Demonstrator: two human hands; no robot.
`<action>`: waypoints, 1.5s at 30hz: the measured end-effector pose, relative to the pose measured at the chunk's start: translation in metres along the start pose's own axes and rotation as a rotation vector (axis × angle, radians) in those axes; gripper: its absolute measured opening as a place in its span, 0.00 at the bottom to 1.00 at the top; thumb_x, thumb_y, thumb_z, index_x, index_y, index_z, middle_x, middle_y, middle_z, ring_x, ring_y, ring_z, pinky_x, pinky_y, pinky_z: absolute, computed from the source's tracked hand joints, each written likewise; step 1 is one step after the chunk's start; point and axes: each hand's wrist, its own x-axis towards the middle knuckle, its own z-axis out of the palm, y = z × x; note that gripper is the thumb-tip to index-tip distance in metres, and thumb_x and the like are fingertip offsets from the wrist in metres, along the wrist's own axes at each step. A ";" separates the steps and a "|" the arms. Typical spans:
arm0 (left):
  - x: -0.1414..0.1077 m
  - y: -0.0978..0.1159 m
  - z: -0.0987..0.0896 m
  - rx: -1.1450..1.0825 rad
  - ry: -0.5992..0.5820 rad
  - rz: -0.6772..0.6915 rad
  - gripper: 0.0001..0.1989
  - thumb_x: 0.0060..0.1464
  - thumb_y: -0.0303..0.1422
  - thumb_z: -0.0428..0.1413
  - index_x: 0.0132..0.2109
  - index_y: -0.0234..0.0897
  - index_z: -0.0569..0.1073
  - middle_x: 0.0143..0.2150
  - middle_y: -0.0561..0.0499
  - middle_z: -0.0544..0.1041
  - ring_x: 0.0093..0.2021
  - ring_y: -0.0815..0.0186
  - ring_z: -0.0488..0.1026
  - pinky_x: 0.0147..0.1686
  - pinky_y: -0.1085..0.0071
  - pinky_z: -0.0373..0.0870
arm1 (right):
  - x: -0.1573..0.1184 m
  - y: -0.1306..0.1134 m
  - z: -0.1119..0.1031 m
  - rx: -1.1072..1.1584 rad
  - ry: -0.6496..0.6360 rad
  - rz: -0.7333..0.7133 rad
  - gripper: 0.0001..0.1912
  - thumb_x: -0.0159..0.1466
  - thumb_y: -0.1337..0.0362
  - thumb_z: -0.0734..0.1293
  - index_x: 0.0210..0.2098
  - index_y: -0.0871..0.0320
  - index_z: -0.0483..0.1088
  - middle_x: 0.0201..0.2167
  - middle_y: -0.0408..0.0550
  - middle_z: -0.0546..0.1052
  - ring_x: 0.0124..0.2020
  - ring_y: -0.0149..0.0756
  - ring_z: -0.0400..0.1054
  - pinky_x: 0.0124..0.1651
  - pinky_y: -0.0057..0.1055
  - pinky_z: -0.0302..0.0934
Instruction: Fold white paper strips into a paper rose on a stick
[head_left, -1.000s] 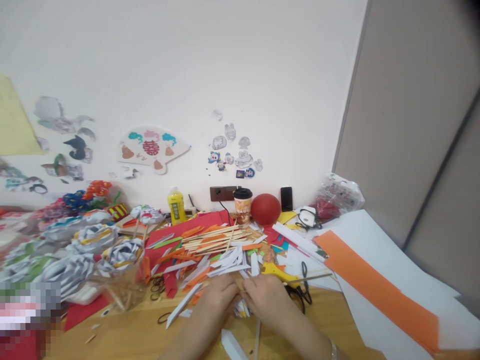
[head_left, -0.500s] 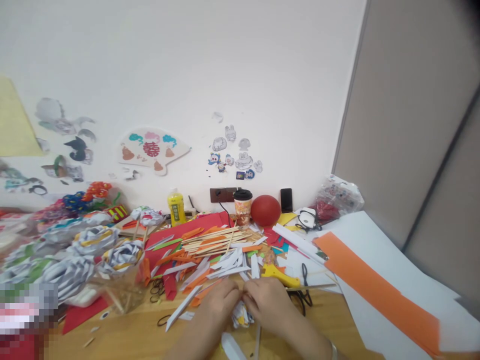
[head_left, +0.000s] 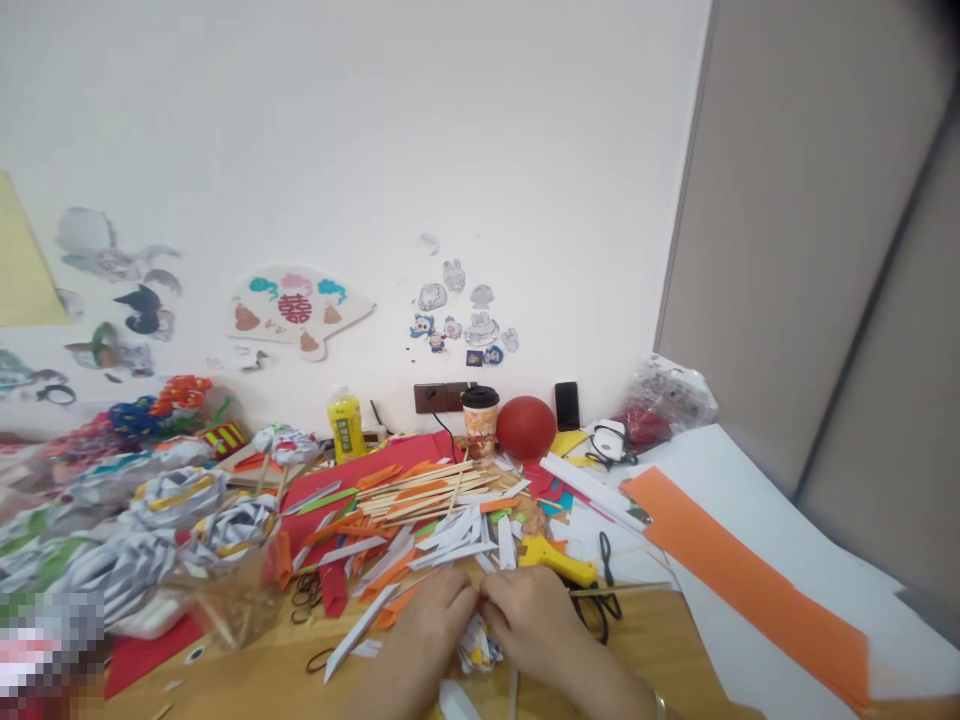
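At the lower centre, my left hand [head_left: 439, 625] and my right hand [head_left: 536, 615] meet with bent fingers at the top of a small folded white and yellow paper piece [head_left: 480, 648]. Both hands pinch this piece, though their fingertips are partly hidden. Below it lies a white paper strip [head_left: 456, 702]. A yellow glue gun [head_left: 559, 562] rests just beyond my right hand. Loose white strips [head_left: 461, 535] and orange strips are heaped beyond my fingers, beside a pile of thin wooden sticks [head_left: 420, 492].
Folded paper flowers [head_left: 124, 565] crowd the left side. Along the wall stand a yellow bottle [head_left: 346, 428], a lidded cup [head_left: 480, 425], a red balloon [head_left: 526, 428] and a phone [head_left: 567, 406]. An orange sheet [head_left: 757, 585] lies on white paper [head_left: 739, 500] at the right.
The view has shifted slightly, so the wall and table items sit a little lower and further left. Both hands stay together at the paper piece.
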 end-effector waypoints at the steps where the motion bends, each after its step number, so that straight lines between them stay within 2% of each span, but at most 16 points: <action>1: 0.000 0.000 0.000 -0.001 0.002 -0.001 0.10 0.49 0.19 0.46 0.33 0.37 0.67 0.34 0.51 0.69 0.34 0.66 0.65 0.33 0.72 0.63 | 0.000 0.000 -0.001 -0.004 -0.002 0.000 0.04 0.59 0.68 0.59 0.29 0.57 0.65 0.24 0.43 0.74 0.25 0.33 0.67 0.25 0.27 0.47; 4: 0.000 -0.004 0.004 0.025 0.039 0.001 0.09 0.50 0.20 0.46 0.30 0.36 0.66 0.32 0.52 0.69 0.32 0.66 0.65 0.32 0.72 0.62 | 0.001 -0.001 -0.002 -0.024 0.006 0.009 0.05 0.60 0.67 0.59 0.28 0.57 0.65 0.23 0.42 0.73 0.25 0.33 0.66 0.25 0.27 0.46; 8: 0.000 -0.009 0.010 0.078 0.051 0.010 0.09 0.47 0.18 0.46 0.30 0.36 0.66 0.31 0.51 0.69 0.32 0.66 0.65 0.31 0.72 0.62 | 0.002 -0.001 -0.005 -0.033 0.017 -0.006 0.04 0.59 0.68 0.60 0.29 0.57 0.65 0.28 0.44 0.72 0.27 0.33 0.65 0.26 0.27 0.47; 11: 0.000 -0.010 0.009 0.089 0.031 -0.042 0.09 0.45 0.18 0.46 0.29 0.36 0.65 0.31 0.51 0.69 0.31 0.66 0.65 0.30 0.72 0.62 | 0.004 0.000 -0.010 -0.080 0.017 0.061 0.04 0.59 0.68 0.61 0.29 0.58 0.66 0.29 0.45 0.72 0.28 0.34 0.64 0.26 0.28 0.47; 14: 0.000 -0.008 0.002 0.048 -0.013 -0.084 0.09 0.44 0.19 0.46 0.30 0.36 0.65 0.34 0.50 0.69 0.33 0.65 0.65 0.32 0.71 0.63 | 0.004 0.001 -0.014 -0.092 0.039 0.099 0.05 0.60 0.67 0.61 0.28 0.58 0.66 0.27 0.45 0.71 0.27 0.34 0.64 0.27 0.28 0.47; 18: 0.001 0.001 -0.014 -0.025 -0.087 -0.086 0.10 0.42 0.20 0.47 0.33 0.37 0.66 0.35 0.50 0.69 0.35 0.65 0.65 0.34 0.71 0.62 | 0.002 0.004 -0.014 -0.093 0.059 0.040 0.06 0.59 0.69 0.61 0.26 0.58 0.65 0.26 0.44 0.71 0.27 0.33 0.63 0.26 0.28 0.46; 22: 0.003 0.006 -0.024 -0.026 -0.141 -0.090 0.09 0.41 0.22 0.50 0.32 0.37 0.66 0.35 0.50 0.69 0.34 0.64 0.65 0.33 0.70 0.62 | 0.001 0.007 -0.009 -0.126 0.082 -0.005 0.06 0.59 0.70 0.61 0.26 0.59 0.65 0.24 0.44 0.70 0.24 0.32 0.62 0.25 0.29 0.44; 26: 0.005 0.001 -0.018 0.018 -0.114 -0.058 0.06 0.46 0.23 0.48 0.30 0.37 0.66 0.33 0.50 0.70 0.32 0.65 0.65 0.31 0.71 0.62 | 0.001 0.008 -0.003 -0.157 0.093 -0.044 0.06 0.58 0.70 0.62 0.24 0.59 0.65 0.22 0.44 0.70 0.23 0.32 0.61 0.24 0.28 0.43; 30: 0.004 -0.007 -0.005 0.145 -0.016 0.021 0.10 0.51 0.21 0.44 0.27 0.36 0.65 0.29 0.50 0.70 0.29 0.65 0.65 0.28 0.72 0.61 | 0.002 0.009 -0.001 -0.178 0.114 -0.039 0.05 0.57 0.70 0.64 0.24 0.59 0.65 0.23 0.44 0.70 0.24 0.33 0.62 0.24 0.28 0.44; 34: 0.003 -0.007 -0.004 0.192 0.033 0.053 0.10 0.51 0.22 0.44 0.27 0.37 0.65 0.28 0.50 0.69 0.28 0.65 0.64 0.27 0.72 0.60 | 0.002 0.010 -0.003 -0.170 0.107 -0.034 0.05 0.58 0.70 0.63 0.25 0.59 0.65 0.23 0.44 0.70 0.25 0.33 0.63 0.25 0.27 0.46; 39: 0.004 -0.005 -0.009 0.197 -0.029 0.024 0.08 0.51 0.22 0.45 0.29 0.36 0.67 0.30 0.48 0.70 0.30 0.64 0.65 0.29 0.71 0.62 | 0.003 0.014 -0.009 -0.178 0.068 0.064 0.06 0.59 0.71 0.62 0.26 0.60 0.66 0.24 0.46 0.71 0.26 0.34 0.65 0.26 0.28 0.49; 42: 0.005 -0.008 -0.008 0.203 -0.078 -0.007 0.09 0.51 0.22 0.44 0.32 0.36 0.68 0.32 0.47 0.71 0.32 0.63 0.66 0.31 0.69 0.63 | 0.005 0.016 -0.013 -0.195 0.022 0.148 0.06 0.59 0.70 0.62 0.26 0.60 0.68 0.26 0.48 0.72 0.27 0.36 0.66 0.27 0.29 0.51; 45: 0.006 -0.011 -0.005 0.186 -0.096 -0.046 0.09 0.51 0.22 0.45 0.33 0.36 0.68 0.33 0.47 0.72 0.34 0.62 0.66 0.33 0.68 0.63 | 0.006 0.017 -0.014 -0.180 0.002 0.170 0.06 0.59 0.70 0.61 0.27 0.61 0.68 0.27 0.50 0.73 0.27 0.37 0.67 0.28 0.29 0.53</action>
